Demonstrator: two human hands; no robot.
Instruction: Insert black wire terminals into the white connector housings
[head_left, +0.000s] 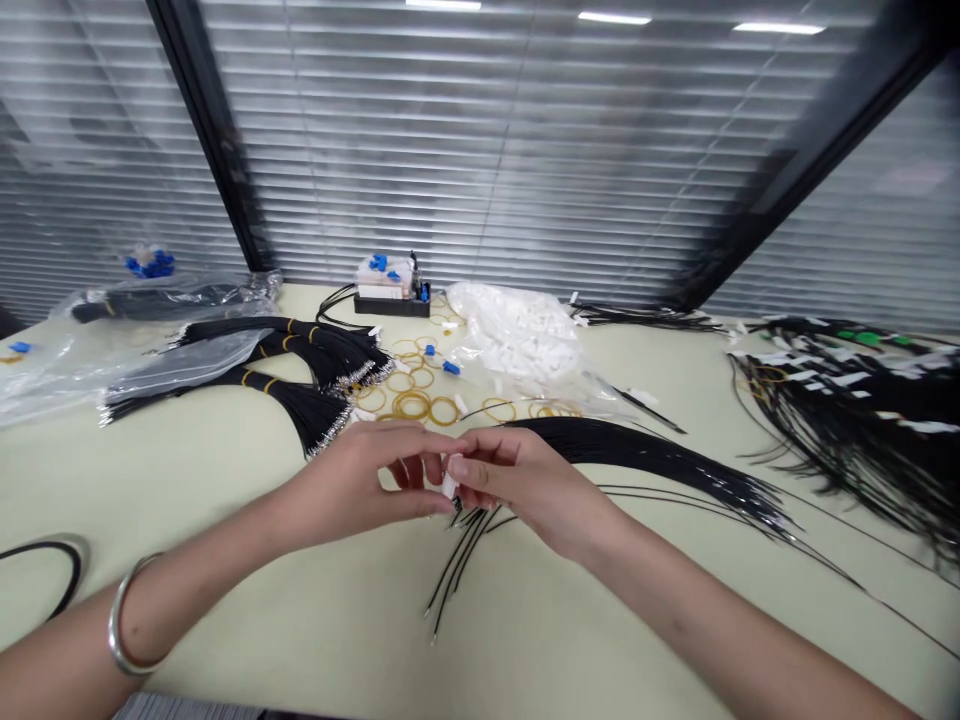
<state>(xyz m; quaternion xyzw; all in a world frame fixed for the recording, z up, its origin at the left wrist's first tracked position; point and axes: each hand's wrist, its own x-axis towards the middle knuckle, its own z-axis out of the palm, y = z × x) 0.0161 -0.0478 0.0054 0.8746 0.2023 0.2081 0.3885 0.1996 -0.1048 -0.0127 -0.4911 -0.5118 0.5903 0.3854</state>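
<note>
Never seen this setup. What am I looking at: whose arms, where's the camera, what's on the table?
This is one picture from a camera worn on a person's head, looking forward and down. There is no robot; the arms are the person's own. The left hand, with a metal bangle on its wrist, and the right hand meet around a small white piece. Which hand grips it is hard to tell. Thin black cables fan out beside the right hand. On the pale table lie amber rubber bands, small blue plastic parts and a clear bag of white parts.
</note>
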